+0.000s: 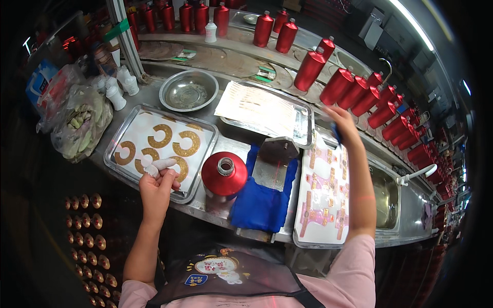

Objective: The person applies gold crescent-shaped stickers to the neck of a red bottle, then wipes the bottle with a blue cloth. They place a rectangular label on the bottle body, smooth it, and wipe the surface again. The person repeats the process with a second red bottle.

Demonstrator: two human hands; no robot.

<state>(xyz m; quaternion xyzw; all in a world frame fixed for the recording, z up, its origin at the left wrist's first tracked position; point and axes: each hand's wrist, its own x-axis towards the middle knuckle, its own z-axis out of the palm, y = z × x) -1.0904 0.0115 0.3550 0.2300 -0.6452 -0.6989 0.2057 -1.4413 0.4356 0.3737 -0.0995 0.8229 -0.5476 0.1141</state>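
Observation:
My left hand (pixel 156 186), white wrappings on some fingers, is over a metal tray (pixel 110 146) at the left. Its thumb and fingers come together in a pinch; what is between them is hidden. Gold horseshoe-shaped labels (pixel 159 135) lie on a white sheet in that tray. Just right of this hand stands a red metal bottle (pixel 224 180), uncapped. My right hand (pixel 343 126), its fingers smeared by motion, is raised beside the sink-side counter, closed around a small dark blue object (pixel 336 134). Below it lies a white board (pixel 323 233) with pink and gold decals.
A blue cloth (pixel 259 211) and a metal stand (pixel 277 151) are between bottle and board. Behind are a steel bowl (pixel 188 91) and a pan with printed sheets (pixel 257 108). Red bottles (pixel 309 69) line a curved conveyor. A sink (pixel 387 200) is at right.

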